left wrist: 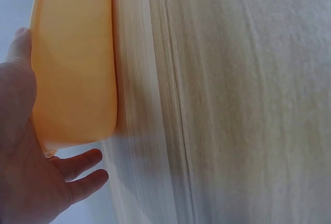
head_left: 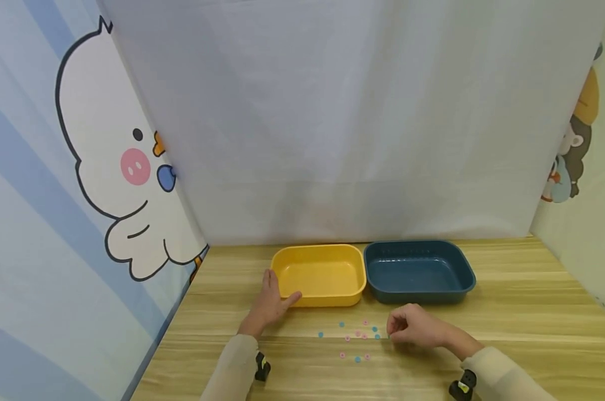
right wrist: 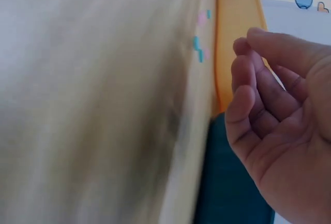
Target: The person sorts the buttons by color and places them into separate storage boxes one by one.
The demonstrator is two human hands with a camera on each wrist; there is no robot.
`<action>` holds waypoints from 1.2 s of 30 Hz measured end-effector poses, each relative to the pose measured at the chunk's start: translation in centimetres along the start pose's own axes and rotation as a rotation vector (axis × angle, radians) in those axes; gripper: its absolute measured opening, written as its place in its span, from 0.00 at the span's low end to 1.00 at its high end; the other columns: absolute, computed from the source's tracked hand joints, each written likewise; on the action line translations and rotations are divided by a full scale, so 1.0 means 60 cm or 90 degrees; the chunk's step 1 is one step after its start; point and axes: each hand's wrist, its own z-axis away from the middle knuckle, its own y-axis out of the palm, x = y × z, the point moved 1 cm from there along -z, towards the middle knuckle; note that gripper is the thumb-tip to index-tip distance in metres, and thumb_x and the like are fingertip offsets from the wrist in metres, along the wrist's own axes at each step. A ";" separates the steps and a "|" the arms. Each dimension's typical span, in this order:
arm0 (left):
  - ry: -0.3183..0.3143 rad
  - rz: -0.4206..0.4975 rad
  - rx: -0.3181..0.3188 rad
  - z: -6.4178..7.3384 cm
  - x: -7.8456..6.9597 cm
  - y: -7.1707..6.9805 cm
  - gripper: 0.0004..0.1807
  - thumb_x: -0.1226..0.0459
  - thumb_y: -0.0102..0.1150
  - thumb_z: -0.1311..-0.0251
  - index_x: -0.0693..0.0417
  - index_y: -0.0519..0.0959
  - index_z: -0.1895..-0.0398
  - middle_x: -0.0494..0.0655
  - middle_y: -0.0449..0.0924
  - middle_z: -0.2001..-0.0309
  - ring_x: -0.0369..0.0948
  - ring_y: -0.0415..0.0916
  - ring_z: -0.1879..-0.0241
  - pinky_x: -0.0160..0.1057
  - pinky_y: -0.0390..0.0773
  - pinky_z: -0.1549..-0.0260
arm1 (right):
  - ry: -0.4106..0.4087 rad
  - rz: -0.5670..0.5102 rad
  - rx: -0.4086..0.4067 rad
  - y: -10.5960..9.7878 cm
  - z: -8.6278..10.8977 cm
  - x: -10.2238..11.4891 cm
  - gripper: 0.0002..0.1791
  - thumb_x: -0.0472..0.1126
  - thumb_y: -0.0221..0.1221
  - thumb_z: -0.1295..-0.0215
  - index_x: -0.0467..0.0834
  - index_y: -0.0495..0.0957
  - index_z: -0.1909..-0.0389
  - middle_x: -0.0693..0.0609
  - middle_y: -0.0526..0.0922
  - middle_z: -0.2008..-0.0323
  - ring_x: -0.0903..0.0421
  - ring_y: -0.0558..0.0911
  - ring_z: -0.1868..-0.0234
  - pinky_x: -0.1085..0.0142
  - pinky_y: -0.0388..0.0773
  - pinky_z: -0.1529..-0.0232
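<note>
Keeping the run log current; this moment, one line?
left hand: touches yellow tray; right hand: curled beside pink and blue discs; grasp unclear

1. Yellow tray (head_left: 322,301) and blue tray (head_left: 418,297), nearly touching, are standing open from above; a curtain (head_left: 332,122) is blocking the back.
2. Left hand (head_left: 268,305) is blocking the yellow tray's near-left corner.
3. Small rings (head_left: 365,336) are dotting the middle; tabletop (head_left: 523,301) right of the blue tray is offering room.

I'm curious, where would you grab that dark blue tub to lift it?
The dark blue tub is probably best taken by the rim at its right end, coming from the right, thumb inside. It stands upright and open-topped, so the rim can be pinched; the yellow tub crowds its left end.
</note>
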 end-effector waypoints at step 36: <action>0.008 -0.018 -0.003 -0.002 -0.002 0.002 0.58 0.38 0.51 0.40 0.75 0.38 0.30 0.71 0.35 0.29 0.65 0.55 0.36 0.55 0.61 0.41 | 0.047 0.065 -0.140 -0.039 -0.115 0.051 0.06 0.37 0.61 0.37 0.39 0.81 0.62 0.54 0.81 0.70 0.55 0.79 0.70 0.67 0.75 0.69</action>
